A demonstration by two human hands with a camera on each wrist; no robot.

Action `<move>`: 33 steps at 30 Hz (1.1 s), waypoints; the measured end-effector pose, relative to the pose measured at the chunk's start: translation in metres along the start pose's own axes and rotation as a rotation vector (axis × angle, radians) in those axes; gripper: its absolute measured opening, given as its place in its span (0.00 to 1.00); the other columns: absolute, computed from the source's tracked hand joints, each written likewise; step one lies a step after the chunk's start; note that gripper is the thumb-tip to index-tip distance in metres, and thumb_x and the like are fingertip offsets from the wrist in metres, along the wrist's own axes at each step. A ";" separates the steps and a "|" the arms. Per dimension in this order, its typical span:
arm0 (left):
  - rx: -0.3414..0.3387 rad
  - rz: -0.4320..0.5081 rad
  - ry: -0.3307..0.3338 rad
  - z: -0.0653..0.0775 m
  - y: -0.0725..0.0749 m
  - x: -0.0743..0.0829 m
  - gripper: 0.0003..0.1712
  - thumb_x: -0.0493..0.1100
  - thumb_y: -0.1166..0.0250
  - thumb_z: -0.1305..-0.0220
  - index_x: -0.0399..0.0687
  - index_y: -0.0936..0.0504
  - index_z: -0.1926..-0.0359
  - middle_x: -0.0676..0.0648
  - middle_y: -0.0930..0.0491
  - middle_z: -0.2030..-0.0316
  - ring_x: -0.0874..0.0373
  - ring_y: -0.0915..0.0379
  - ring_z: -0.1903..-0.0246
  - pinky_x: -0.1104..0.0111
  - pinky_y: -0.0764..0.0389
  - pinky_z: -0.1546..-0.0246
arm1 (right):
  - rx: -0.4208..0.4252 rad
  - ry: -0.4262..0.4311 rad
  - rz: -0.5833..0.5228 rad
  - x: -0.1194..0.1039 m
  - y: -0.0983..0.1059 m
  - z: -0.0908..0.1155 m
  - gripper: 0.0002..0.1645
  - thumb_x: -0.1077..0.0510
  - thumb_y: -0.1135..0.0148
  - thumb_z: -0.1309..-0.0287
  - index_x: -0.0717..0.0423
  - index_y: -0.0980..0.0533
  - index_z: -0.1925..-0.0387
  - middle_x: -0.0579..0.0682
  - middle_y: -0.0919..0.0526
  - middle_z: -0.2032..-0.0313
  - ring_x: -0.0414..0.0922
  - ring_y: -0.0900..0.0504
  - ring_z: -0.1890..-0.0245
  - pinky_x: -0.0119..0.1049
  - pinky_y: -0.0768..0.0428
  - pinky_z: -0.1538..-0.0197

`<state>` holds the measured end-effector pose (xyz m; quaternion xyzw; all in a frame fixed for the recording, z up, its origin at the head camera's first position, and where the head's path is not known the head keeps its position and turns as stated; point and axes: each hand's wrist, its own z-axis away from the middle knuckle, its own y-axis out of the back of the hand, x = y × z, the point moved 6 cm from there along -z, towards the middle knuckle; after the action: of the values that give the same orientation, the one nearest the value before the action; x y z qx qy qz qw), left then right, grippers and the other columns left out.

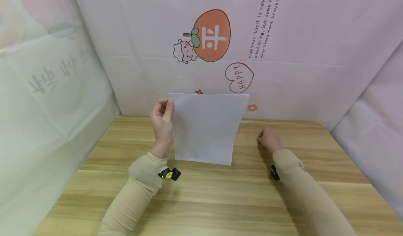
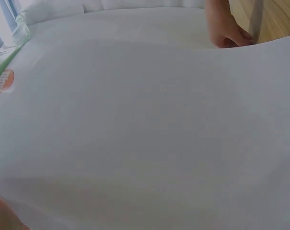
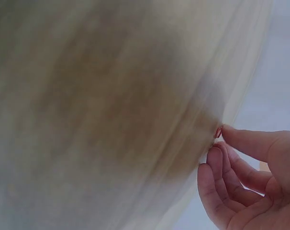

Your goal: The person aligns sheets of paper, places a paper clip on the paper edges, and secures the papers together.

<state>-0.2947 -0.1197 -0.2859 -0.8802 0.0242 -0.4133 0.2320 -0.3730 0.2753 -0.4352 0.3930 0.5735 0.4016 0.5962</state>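
My left hand pinches white paper by its upper left corner, thumb on the near face. The paper stands upright above the table, and a doubled edge at its top right suggests more than one sheet. In the left wrist view the paper fills most of the picture. To the right and apart from it, my right hand is low over the table. In the right wrist view its thumb and forefinger pinch a small reddish thing, mostly hidden by the fingertips; its kind is unclear.
A wood-grain table lies under both hands. Behind it hangs a pale printed cloth with cartoon fruit and lettering, and similar cloth closes off the left and right sides. Each wrist carries a small black camera.
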 end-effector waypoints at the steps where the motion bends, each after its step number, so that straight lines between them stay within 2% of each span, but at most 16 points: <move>1: -0.001 -0.001 0.002 0.000 0.000 0.000 0.11 0.39 0.38 0.36 0.30 0.24 0.62 0.53 0.24 0.69 0.60 0.31 0.67 0.74 0.28 0.63 | -0.005 -0.004 0.002 0.000 0.000 -0.001 0.12 0.62 0.40 0.42 0.70 0.22 0.61 0.65 0.19 0.60 0.57 0.20 0.61 0.46 0.21 0.59; 6: -0.004 -0.008 0.008 -0.001 0.001 -0.001 0.12 0.39 0.39 0.35 0.29 0.24 0.61 0.53 0.24 0.69 0.60 0.31 0.67 0.74 0.28 0.63 | -0.008 0.008 0.045 -0.002 0.002 -0.003 0.10 0.63 0.39 0.45 0.68 0.19 0.67 0.64 0.16 0.62 0.52 0.19 0.66 0.44 0.21 0.60; 9: -0.010 -0.017 0.011 0.000 0.001 -0.001 0.12 0.39 0.40 0.35 0.30 0.24 0.61 0.53 0.24 0.68 0.60 0.31 0.67 0.74 0.28 0.62 | 0.003 0.012 0.046 -0.002 0.004 -0.003 0.09 0.64 0.40 0.49 0.64 0.20 0.80 0.58 0.16 0.73 0.46 0.24 0.75 0.38 0.23 0.68; 12: -0.012 -0.010 0.012 0.000 0.001 -0.001 0.11 0.39 0.40 0.35 0.31 0.24 0.62 0.53 0.25 0.68 0.60 0.31 0.67 0.74 0.28 0.62 | 0.002 0.009 0.034 -0.003 0.006 -0.004 0.18 0.66 0.43 0.53 0.56 0.31 0.94 0.48 0.26 0.87 0.42 0.33 0.82 0.33 0.32 0.75; 14: -0.009 -0.001 0.012 0.000 0.001 -0.001 0.10 0.38 0.40 0.35 0.32 0.24 0.62 0.52 0.25 0.68 0.60 0.31 0.67 0.74 0.28 0.62 | -0.002 0.001 0.024 -0.003 0.007 -0.004 0.22 0.66 0.44 0.57 0.50 0.38 0.97 0.43 0.35 0.90 0.41 0.38 0.84 0.31 0.36 0.77; 17: -0.003 0.006 0.007 -0.001 0.001 0.000 0.08 0.38 0.39 0.35 0.35 0.23 0.63 0.52 0.25 0.69 0.60 0.31 0.67 0.74 0.28 0.63 | -0.015 -0.018 0.022 -0.003 0.008 -0.004 0.22 0.67 0.46 0.61 0.47 0.43 0.97 0.42 0.39 0.92 0.41 0.39 0.84 0.31 0.37 0.78; 20: 0.000 0.004 0.001 -0.001 0.000 0.000 0.07 0.39 0.39 0.36 0.37 0.23 0.64 0.52 0.25 0.69 0.60 0.31 0.67 0.74 0.28 0.63 | -0.025 -0.041 0.030 -0.004 0.010 -0.003 0.21 0.67 0.46 0.62 0.48 0.42 0.96 0.43 0.37 0.90 0.43 0.37 0.82 0.31 0.36 0.77; 26: 0.000 0.011 -0.013 -0.001 0.000 0.001 0.13 0.41 0.37 0.36 0.31 0.24 0.63 0.53 0.24 0.69 0.61 0.31 0.68 0.75 0.28 0.63 | -0.067 -0.062 0.067 -0.004 0.008 -0.003 0.19 0.65 0.45 0.56 0.51 0.39 0.93 0.47 0.33 0.86 0.46 0.34 0.79 0.32 0.34 0.75; 33: 0.009 0.014 0.004 0.000 0.000 0.000 0.10 0.39 0.38 0.36 0.32 0.23 0.63 0.53 0.24 0.69 0.61 0.31 0.67 0.75 0.28 0.63 | -0.112 -0.069 0.122 -0.002 0.001 -0.006 0.18 0.64 0.49 0.49 0.53 0.39 0.90 0.53 0.31 0.81 0.47 0.32 0.77 0.34 0.32 0.73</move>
<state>-0.2951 -0.1199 -0.2857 -0.8781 0.0289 -0.4136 0.2387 -0.3787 0.2744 -0.4334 0.4070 0.5043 0.4548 0.6109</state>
